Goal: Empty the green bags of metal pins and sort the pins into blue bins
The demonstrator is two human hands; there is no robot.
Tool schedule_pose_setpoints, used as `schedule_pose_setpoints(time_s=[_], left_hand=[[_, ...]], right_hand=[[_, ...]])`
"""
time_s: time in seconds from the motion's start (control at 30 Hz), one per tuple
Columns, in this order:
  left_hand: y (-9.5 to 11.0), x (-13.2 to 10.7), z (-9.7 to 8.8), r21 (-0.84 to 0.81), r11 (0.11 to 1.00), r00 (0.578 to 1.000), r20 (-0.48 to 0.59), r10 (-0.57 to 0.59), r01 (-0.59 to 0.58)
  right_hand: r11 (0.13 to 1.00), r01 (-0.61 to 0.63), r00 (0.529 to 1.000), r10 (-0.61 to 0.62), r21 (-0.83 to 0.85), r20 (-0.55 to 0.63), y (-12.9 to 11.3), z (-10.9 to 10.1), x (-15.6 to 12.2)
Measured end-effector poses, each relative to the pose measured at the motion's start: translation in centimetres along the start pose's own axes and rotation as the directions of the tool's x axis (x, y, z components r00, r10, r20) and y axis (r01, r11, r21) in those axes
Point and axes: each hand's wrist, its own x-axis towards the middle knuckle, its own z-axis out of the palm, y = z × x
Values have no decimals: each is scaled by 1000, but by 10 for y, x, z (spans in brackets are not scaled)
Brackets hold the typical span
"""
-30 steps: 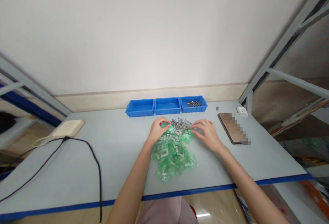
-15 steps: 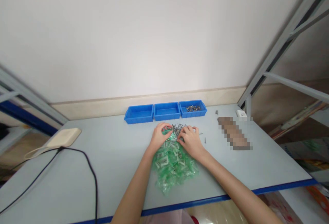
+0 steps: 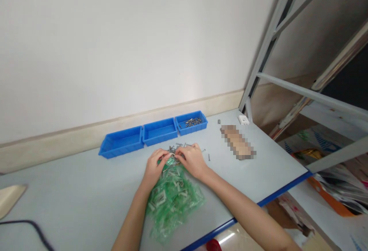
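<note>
A heap of small green plastic bags lies on the grey table in front of me. Beyond it is a scatter of small metal screws. My left hand and my right hand meet at the far end of the heap, fingers curled and pinched together over a bag and the screws. What the fingertips hold is too small to make out. Three blue trays stand in a row behind: the left tray, the middle tray, and the right tray with screws in it.
A blurred flat brown object lies to the right, with a small white block past it. A grey metal rack frame rises at the right. A beige pad and a black cable are at the far left. The table edge is blue.
My right hand has come left across the screws to meet my left hand at the top of the bag heap. The view has swung to the right.
</note>
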Motion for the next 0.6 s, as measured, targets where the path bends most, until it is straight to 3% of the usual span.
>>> schedule_pose_setpoints(time_s=[0.4,0.6], left_hand=[[7,0,-1,-33,995,996,21,-90,91],[15,1,0,-75,984,986,-21,-165,163]], right_hand=[[990,140,989,-141,-30,-51,1,-4,-2],[996,23,997,-16,89,-75,1,-1,1]])
